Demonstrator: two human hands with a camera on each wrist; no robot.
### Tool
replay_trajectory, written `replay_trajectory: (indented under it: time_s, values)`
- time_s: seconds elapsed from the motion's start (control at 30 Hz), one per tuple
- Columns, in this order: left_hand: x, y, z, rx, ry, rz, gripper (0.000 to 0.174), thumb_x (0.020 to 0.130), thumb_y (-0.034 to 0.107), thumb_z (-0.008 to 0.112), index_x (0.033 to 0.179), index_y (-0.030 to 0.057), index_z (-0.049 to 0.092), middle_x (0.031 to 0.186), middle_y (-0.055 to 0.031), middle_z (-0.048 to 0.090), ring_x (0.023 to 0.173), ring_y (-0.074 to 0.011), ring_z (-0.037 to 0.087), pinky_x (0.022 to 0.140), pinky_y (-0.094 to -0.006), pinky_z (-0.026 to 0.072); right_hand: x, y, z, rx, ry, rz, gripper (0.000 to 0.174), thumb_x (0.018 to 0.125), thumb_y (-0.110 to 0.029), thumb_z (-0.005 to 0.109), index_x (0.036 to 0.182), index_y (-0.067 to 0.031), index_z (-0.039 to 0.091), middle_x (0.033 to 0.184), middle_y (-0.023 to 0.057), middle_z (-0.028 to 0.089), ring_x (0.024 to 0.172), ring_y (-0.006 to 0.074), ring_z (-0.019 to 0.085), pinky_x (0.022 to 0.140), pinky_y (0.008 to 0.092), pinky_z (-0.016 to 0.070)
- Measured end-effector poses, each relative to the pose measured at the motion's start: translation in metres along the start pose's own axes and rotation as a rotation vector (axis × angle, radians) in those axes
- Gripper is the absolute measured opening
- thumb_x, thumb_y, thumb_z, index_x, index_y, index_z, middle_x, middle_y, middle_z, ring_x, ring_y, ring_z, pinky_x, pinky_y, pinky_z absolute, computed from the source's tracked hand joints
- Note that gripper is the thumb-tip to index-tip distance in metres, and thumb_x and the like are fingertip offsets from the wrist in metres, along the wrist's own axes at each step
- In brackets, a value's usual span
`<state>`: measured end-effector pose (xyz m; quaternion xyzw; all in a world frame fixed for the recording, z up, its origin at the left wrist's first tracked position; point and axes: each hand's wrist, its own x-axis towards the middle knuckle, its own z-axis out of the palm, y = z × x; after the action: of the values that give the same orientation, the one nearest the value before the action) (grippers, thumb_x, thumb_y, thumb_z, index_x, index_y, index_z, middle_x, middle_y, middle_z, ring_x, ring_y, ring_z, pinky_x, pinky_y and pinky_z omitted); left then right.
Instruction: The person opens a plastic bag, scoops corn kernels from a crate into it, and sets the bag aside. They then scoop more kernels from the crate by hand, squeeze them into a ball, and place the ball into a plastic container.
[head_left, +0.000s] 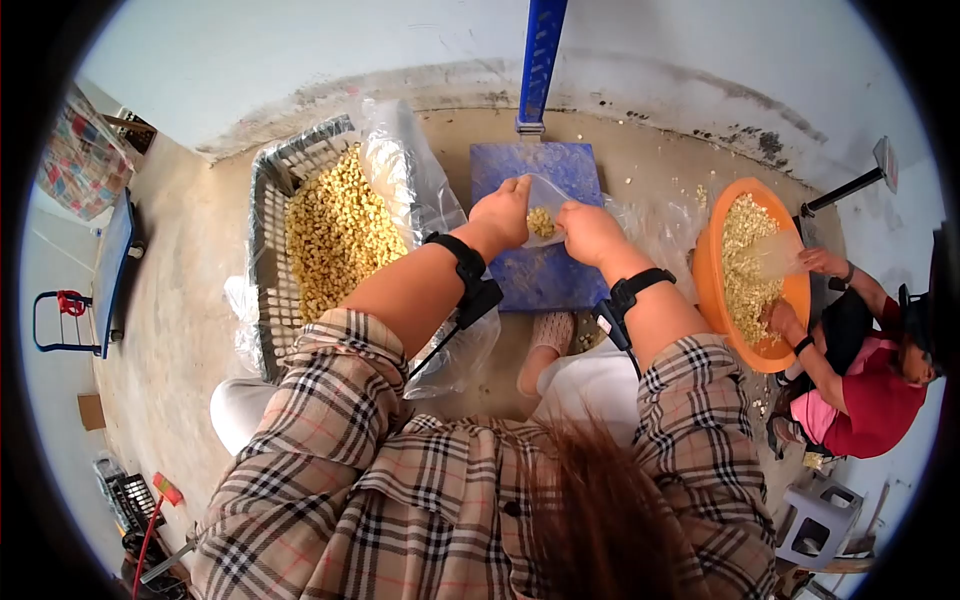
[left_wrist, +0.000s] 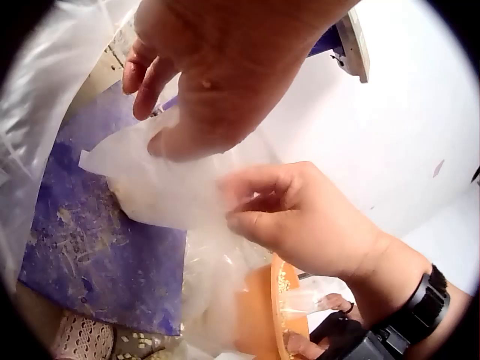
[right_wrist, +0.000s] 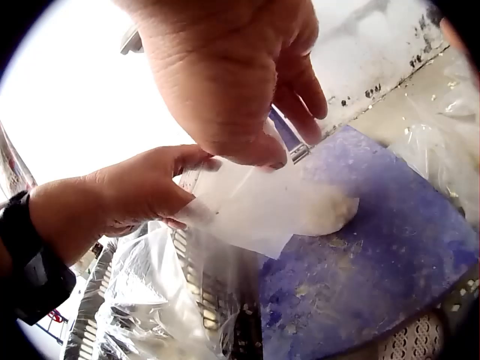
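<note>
A small clear plastic bag point(head_left: 545, 193) hangs between my two hands, over the blue platform scale point(head_left: 540, 275). Some pale yellow kernel-like pieces point(head_left: 541, 222) lie bunched low in it. My left hand point(head_left: 500, 212) pinches one upper side of the bag between thumb and fingers. On the opposite side, my right hand point(head_left: 592, 235) pinches the film too. Both wrist views show the milky bag point(left_wrist: 157, 180) stretched between the hands, its filled end point(right_wrist: 330, 210) bulging over the scale's scratched surface.
A grey crate point(head_left: 262, 210) lined with plastic, full of yellow pieces, stands left of the scale. At right another person point(head_left: 870, 395) works at an orange basin point(head_left: 712, 270) of similar pieces. The scale's blue post point(head_left: 540, 70) rises behind. A blue trolley point(head_left: 115, 270) stands far left.
</note>
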<state>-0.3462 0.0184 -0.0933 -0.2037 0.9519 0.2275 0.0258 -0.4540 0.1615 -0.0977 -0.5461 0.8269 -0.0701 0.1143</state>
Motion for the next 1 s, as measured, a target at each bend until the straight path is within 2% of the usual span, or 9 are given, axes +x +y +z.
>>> replay_trajectory:
  time_s: [0.23, 0.43, 0.53, 0.57, 0.63, 0.67, 0.87, 0.97, 1.0]
  values:
    - [0.011, -0.006, -0.005, 0.013, -0.015, 0.057, 0.067, 0.066, 0.004, 0.058, 0.130, 0.0078, 0.039, 0.109, -0.0204, 0.055, 0.102, -0.0338, 0.054, 0.087, -0.0362, 0.0450, 0.008, 0.010, -0.002, -0.008, 0.163, 0.001, 0.015, 0.072, -0.002, 0.051, 0.080, -0.0048, 0.062, 0.085, 0.0119, 0.060, 0.080, 0.0332, 0.058, 0.072, 0.0402, 0.0477]
    - [0.002, 0.007, -0.053, -0.188, 0.368, 0.331, 0.047, 0.065, 0.005, 0.057, 0.111, 0.0091, 0.059, 0.106, -0.0159, 0.059, 0.097, -0.0313, 0.057, 0.083, -0.0371, 0.0466, -0.002, -0.019, -0.066, 0.198, 0.560, -0.067, 0.013, 0.070, -0.003, 0.054, 0.079, -0.0042, 0.064, 0.088, 0.0148, 0.060, 0.082, 0.0336, 0.059, 0.074, 0.0417, 0.0486]
    - [0.014, -0.016, -0.006, 0.145, -0.166, 0.127, 0.033, 0.066, 0.011, 0.060, 0.098, 0.0093, 0.065, 0.099, -0.0148, 0.062, 0.095, -0.0304, 0.059, 0.084, -0.0363, 0.0470, 0.005, 0.003, -0.009, -0.065, 0.246, -0.055, 0.013, 0.070, -0.003, 0.054, 0.078, -0.0037, 0.064, 0.089, 0.0153, 0.060, 0.083, 0.0335, 0.059, 0.074, 0.0418, 0.0487]
    - [0.015, -0.022, 0.005, 0.138, -0.140, 0.134, 0.032, 0.066, 0.011, 0.060, 0.098, 0.0099, 0.066, 0.097, -0.0149, 0.063, 0.093, -0.0307, 0.060, 0.083, -0.0364, 0.0474, 0.007, 0.005, 0.009, -0.090, -0.013, 0.072, 0.014, 0.073, -0.004, 0.051, 0.077, -0.0046, 0.064, 0.086, 0.0151, 0.061, 0.081, 0.0341, 0.058, 0.075, 0.0407, 0.0481]
    - [0.018, -0.029, 0.018, 0.132, -0.099, 0.161, 0.031, 0.066, 0.011, 0.059, 0.096, 0.0112, 0.067, 0.092, -0.0150, 0.064, 0.090, -0.0313, 0.061, 0.081, -0.0367, 0.0481, 0.015, 0.001, 0.014, -0.033, 0.138, 0.119, 0.015, 0.074, -0.003, 0.050, 0.078, -0.0044, 0.064, 0.088, 0.0153, 0.061, 0.084, 0.0339, 0.058, 0.076, 0.0405, 0.0478]
    - [0.017, -0.013, -0.005, 0.073, -0.144, 0.074, 0.043, 0.062, 0.006, 0.058, 0.105, 0.0107, 0.064, 0.102, -0.0184, 0.061, 0.094, -0.0317, 0.059, 0.081, -0.0381, 0.0471, 0.015, 0.000, 0.006, 0.018, 0.240, 0.071, 0.014, 0.073, -0.002, 0.051, 0.079, -0.0042, 0.063, 0.089, 0.0141, 0.061, 0.083, 0.0340, 0.058, 0.075, 0.0409, 0.0479]
    - [0.006, -0.001, -0.049, -0.118, 0.303, 0.233, 0.040, 0.068, 0.008, 0.054, 0.107, 0.0092, 0.063, 0.108, -0.0182, 0.058, 0.098, -0.0320, 0.057, 0.083, -0.0377, 0.0464, 0.005, -0.010, -0.051, 0.160, 0.799, -0.152, 0.014, 0.069, -0.001, 0.054, 0.079, -0.0052, 0.062, 0.087, 0.0109, 0.060, 0.081, 0.0344, 0.058, 0.071, 0.0419, 0.0479]
    - [0.008, -0.015, -0.013, 0.173, -0.316, 0.083, 0.041, 0.069, 0.011, 0.055, 0.109, 0.0110, 0.062, 0.109, -0.0177, 0.058, 0.102, -0.0313, 0.055, 0.085, -0.0370, 0.0456, 0.009, 0.008, 0.005, -0.028, -0.032, 0.178, 0.013, 0.069, 0.000, 0.054, 0.077, -0.0051, 0.063, 0.086, 0.0114, 0.061, 0.081, 0.0346, 0.058, 0.070, 0.0426, 0.0478]
    - [0.010, -0.013, -0.008, 0.126, -0.237, -0.003, 0.041, 0.070, 0.013, 0.056, 0.110, 0.0135, 0.062, 0.102, -0.0166, 0.061, 0.098, -0.0310, 0.057, 0.085, -0.0370, 0.0463, 0.013, 0.008, 0.001, -0.007, 0.069, 0.143, 0.013, 0.070, 0.000, 0.054, 0.078, -0.0051, 0.063, 0.086, 0.0120, 0.061, 0.080, 0.0345, 0.059, 0.071, 0.0423, 0.0479]
